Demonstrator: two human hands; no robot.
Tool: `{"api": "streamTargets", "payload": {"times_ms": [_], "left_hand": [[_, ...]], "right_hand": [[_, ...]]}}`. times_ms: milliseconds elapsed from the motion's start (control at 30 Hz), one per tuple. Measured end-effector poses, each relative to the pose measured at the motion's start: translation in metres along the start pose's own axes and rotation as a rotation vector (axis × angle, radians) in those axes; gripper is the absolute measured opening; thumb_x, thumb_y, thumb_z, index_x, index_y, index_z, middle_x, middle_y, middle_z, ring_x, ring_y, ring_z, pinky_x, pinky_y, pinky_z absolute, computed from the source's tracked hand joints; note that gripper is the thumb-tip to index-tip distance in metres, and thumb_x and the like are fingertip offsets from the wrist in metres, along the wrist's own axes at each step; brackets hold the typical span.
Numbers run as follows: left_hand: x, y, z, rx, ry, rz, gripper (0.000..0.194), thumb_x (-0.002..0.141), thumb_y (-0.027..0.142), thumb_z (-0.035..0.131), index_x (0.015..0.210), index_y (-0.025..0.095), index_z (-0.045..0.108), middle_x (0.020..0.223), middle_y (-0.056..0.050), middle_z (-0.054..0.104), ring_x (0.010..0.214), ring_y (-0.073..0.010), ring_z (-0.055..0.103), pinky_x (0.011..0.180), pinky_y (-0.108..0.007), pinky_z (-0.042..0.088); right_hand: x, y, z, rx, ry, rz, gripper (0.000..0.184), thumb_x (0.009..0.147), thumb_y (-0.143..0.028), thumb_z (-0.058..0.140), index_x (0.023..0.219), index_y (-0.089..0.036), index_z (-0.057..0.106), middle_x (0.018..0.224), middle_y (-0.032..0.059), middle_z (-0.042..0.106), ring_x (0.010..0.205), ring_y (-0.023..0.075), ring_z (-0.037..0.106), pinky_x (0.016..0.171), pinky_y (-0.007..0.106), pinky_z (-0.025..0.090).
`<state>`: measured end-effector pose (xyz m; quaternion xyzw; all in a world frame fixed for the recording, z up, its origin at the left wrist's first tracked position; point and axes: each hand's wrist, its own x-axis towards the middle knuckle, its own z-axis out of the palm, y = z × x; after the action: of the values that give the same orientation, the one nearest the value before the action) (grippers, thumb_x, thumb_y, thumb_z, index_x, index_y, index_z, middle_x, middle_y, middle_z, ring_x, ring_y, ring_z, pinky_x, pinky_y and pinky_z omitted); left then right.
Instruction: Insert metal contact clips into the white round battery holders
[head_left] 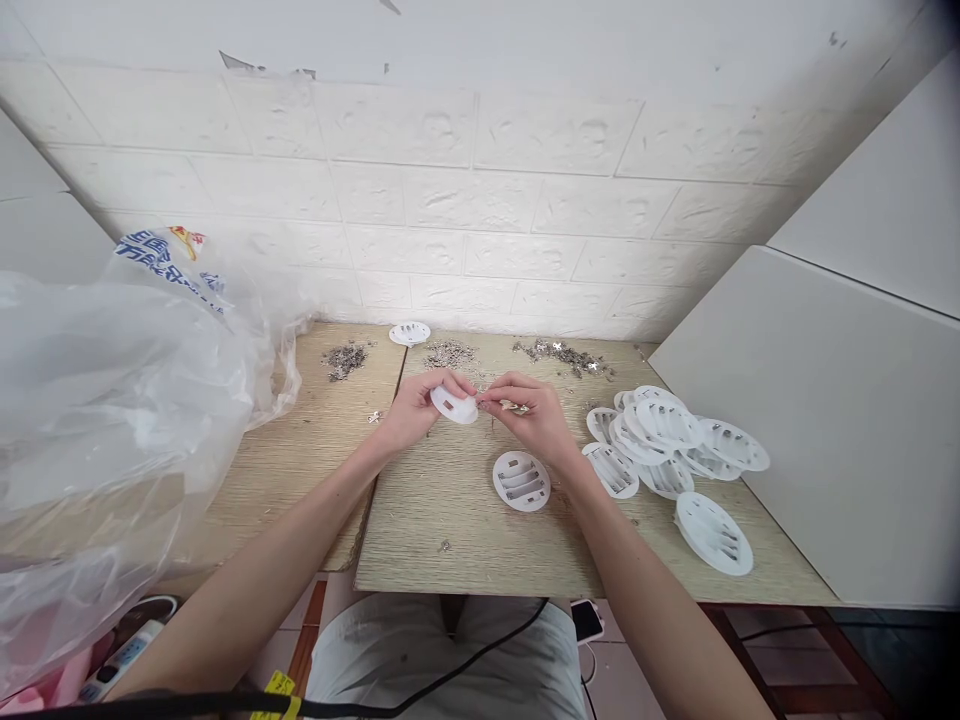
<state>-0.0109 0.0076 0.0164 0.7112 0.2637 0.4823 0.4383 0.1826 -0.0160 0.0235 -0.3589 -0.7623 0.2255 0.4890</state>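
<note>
My left hand (422, 405) is closed on a round white plastic battery holder (459, 408), tilted above the table. At the holder's right edge, my right hand (526, 405) makes a pinch with thumb and forefinger. What sits between those fingertips is too small to make out. Just below my right hand, another round battery holder (521, 481) lies on the table with its long slots and metal contacts facing up. Behind the hands are a pile of small metal pieces (450, 355) and a darker pile of metal parts (566, 357).
Several white battery holders (660, 425) are heaped at the right, near a pale panel (810, 420). One holder (409, 333) lies by the brick-patterned wall (480, 215). A further metal pile (345, 360) and a big clear plastic bag (127, 400) occupy the left. A black cable (465, 665) crosses my lap.
</note>
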Motion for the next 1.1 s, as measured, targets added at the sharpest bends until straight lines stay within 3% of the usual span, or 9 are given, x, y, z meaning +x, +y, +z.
{"api": "streamTargets", "payload": {"times_ms": [233,500,767,1100], "left_hand": [[-0.001,0.000,-0.003,0.060,-0.031,-0.003,0.004,0.074,0.019,0.063,0.071,0.017,0.065,0.087,-0.005,0.067,0.083,-0.0151,0.061,0.075,-0.029,0.045],[0.001,0.007,-0.004,-0.071,-0.027,-0.044,0.013,0.071,0.028,0.071,0.070,0.017,0.064,0.089,-0.007,0.066,0.082,-0.0162,0.061,0.073,-0.030,0.047],[0.002,0.005,-0.003,-0.088,-0.021,-0.057,0.011,0.069,0.025,0.072,0.069,0.016,0.065,0.086,-0.005,0.065,0.081,-0.0148,0.060,0.072,-0.028,0.045],[0.002,0.003,-0.002,-0.099,0.000,-0.082,0.011,0.067,0.023,0.072,0.069,0.016,0.064,0.085,-0.005,0.065,0.077,-0.0138,0.059,0.069,-0.027,0.043]], "right_hand": [[-0.004,0.009,0.006,-0.126,-0.047,-0.149,0.016,0.085,-0.028,0.060,0.080,-0.024,0.075,0.080,0.0060,0.067,0.072,0.0160,0.060,0.065,0.030,0.047],[0.000,-0.011,-0.002,0.154,0.040,0.093,0.012,0.081,-0.033,0.066,0.082,-0.023,0.073,0.083,0.0034,0.067,0.071,0.0144,0.059,0.060,0.027,0.043],[-0.001,-0.014,0.005,0.119,-0.043,0.005,0.011,0.083,-0.032,0.065,0.082,-0.025,0.074,0.085,0.0036,0.067,0.077,0.0155,0.061,0.070,0.030,0.047],[-0.002,-0.012,0.004,0.043,-0.044,-0.074,0.011,0.085,-0.027,0.062,0.084,-0.024,0.072,0.084,0.0041,0.067,0.077,0.0153,0.062,0.069,0.029,0.047]]}}
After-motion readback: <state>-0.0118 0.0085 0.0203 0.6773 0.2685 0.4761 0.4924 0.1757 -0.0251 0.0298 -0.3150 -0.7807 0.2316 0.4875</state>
